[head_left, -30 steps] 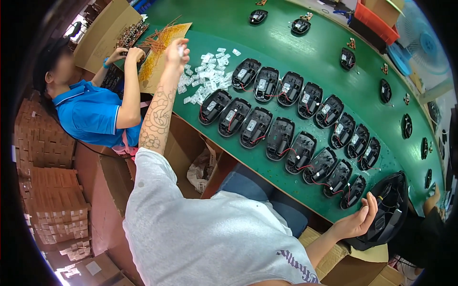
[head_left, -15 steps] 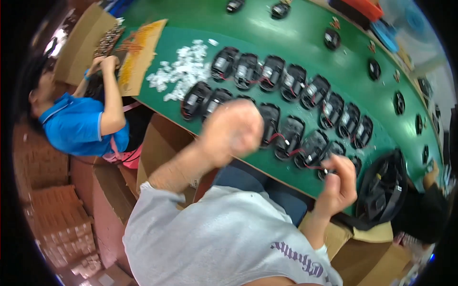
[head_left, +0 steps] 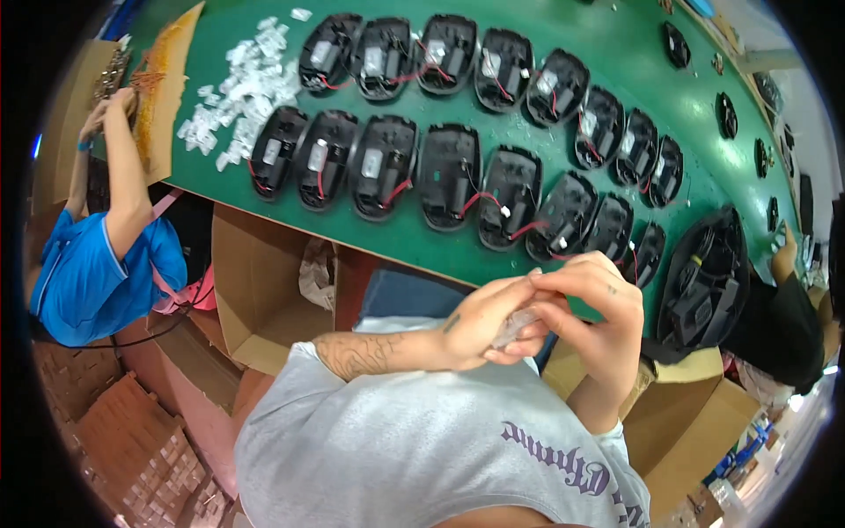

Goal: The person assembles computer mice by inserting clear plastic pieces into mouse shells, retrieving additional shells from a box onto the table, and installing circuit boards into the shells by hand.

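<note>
My left hand (head_left: 482,324) is curled around several small translucent whitish pieces (head_left: 514,329), held in front of my shirt at the table's near edge. Thumb and fingers of my right hand (head_left: 600,315) are pinched together at the left fingertips; whatever is between them is too small to make out. Beyond my hands, black plastic housings (head_left: 385,165) lie in two curved rows, with red wires and small white connectors. Some carry a pale rectangular piece inside, while one housing (head_left: 450,172) in the near row shows none. A heap of similar whitish pieces (head_left: 251,88) lies left of the rows.
The green table (head_left: 220,180) bears more black parts along its far right side. A black bag-like holder with black parts (head_left: 704,290) sits at right. Cardboard boxes (head_left: 264,290) stand below the edge. A co-worker in blue (head_left: 106,264) works at left; another person's hand (head_left: 783,257) is at right.
My hands have come together in front of my shirt; the left moved right and down from over the near row. The view has shifted, bringing the housings closer.
</note>
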The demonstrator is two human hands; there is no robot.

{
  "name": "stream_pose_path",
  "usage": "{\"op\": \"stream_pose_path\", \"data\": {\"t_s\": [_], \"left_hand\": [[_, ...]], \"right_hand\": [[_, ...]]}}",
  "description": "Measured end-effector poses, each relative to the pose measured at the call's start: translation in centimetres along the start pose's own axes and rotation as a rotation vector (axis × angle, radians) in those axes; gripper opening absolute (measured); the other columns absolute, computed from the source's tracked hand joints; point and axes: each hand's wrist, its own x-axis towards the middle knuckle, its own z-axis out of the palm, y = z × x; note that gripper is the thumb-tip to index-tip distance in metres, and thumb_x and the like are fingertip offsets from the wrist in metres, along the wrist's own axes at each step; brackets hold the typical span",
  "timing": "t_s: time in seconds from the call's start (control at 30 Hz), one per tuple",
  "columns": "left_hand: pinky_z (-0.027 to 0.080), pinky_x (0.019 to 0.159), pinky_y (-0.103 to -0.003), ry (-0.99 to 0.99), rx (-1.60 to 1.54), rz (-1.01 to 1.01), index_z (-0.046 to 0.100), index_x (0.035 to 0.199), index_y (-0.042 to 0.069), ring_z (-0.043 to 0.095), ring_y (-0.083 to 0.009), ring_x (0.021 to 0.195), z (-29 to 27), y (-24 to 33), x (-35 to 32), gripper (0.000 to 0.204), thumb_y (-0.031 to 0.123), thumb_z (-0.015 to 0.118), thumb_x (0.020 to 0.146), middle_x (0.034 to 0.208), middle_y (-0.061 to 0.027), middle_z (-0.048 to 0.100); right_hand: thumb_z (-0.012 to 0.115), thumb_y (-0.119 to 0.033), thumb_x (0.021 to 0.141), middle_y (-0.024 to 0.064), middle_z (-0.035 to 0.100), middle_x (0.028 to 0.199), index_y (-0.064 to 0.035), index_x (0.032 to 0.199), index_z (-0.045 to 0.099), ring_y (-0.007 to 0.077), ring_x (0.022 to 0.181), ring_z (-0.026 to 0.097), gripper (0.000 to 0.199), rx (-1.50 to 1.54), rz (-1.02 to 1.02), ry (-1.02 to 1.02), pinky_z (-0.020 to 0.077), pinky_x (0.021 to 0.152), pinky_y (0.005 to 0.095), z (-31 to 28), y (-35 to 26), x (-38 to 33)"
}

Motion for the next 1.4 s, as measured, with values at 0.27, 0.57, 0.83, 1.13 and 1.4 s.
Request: {"op": "stream_pose_path", "data": {"t_s": [0.27, 0.57, 0.83, 1.13, 1.4], "left_hand": [[0.032, 0.039, -0.02, 0.04, 0.374, -0.304, 0.057, 0.098, 0.005, 0.049, -0.0091, 0.052, -6.1, -2.0, -4.0, 0.043, 0.042, 0.038, 0.108, 0.078, -0.0068, 0.062], [0.036, 0.041, -0.018, 0.115, 0.504, -0.353, 0.059, 0.113, 0.002, 0.053, -0.0069, 0.061, -6.3, -4.0, -3.9, 0.04, 0.036, 0.039, 0.108, 0.086, -0.0063, 0.063], [0.036, 0.041, -0.017, 0.164, 0.5, -0.23, 0.049, 0.139, -0.001, 0.053, -0.0071, 0.062, -6.5, -5.5, -3.8, 0.043, 0.028, 0.04, 0.108, 0.086, -0.0069, 0.061], [0.033, 0.039, -0.015, 0.125, 0.527, -0.079, 0.047, 0.143, 0.001, 0.053, -0.0069, 0.062, -6.7, -5.6, -3.9, 0.041, 0.018, 0.045, 0.106, 0.086, -0.0064, 0.06], [0.04, 0.04, -0.024, 0.281, 2.015, 0.32, 0.066, 0.11, -0.001, 0.054, -0.0127, 0.054, -8.7, -4.1, -2.3, 0.021, 0.006, 0.056, 0.092, 0.077, -0.0049, 0.061]], "right_hand": [[0.077, -0.004, 0.071, 0.004, 0.069, 0.087, -0.0047, 0.094, 0.073, 0.0185, 0.079, 0.058, 0.023, 0.302, 0.313, -0.193, 0.048, 0.075, 0.0299, 3.7, 2.4, -7.0], [0.076, -0.008, 0.077, 0.0033, 0.068, 0.097, -0.0061, 0.094, 0.072, 0.0198, 0.086, 0.058, 0.017, 0.08, 0.283, -0.262, 0.0481, 0.078, 0.0307, 3.6, 3.9, -10.5], [0.074, -0.008, 0.08, 0.0042, 0.068, 0.091, -0.006, 0.093, 0.073, 0.0173, 0.08, 0.057, 0.013, 0.036, 0.444, -0.223, 0.0474, 0.073, 0.0286, 3.8, 4.4, -11.5], [0.075, -0.007, 0.081, 0.0037, 0.068, 0.083, -0.0014, 0.091, 0.074, 0.0115, 0.071, 0.054, 0.012, 0.632, 0.955, -0.129, 0.0445, 0.066, 0.0231, 3.6, 5.3, -12.5], [0.067, 0.002, 0.084, 0.0086, 0.069, 0.087, 0.0027, 0.094, 0.068, 0.0162, 0.079, 0.062, 0.01, 0.756, 0.665, 0.252, 0.0472, 0.069, 0.0217, 2.7, 6.1, -13.3]]}}
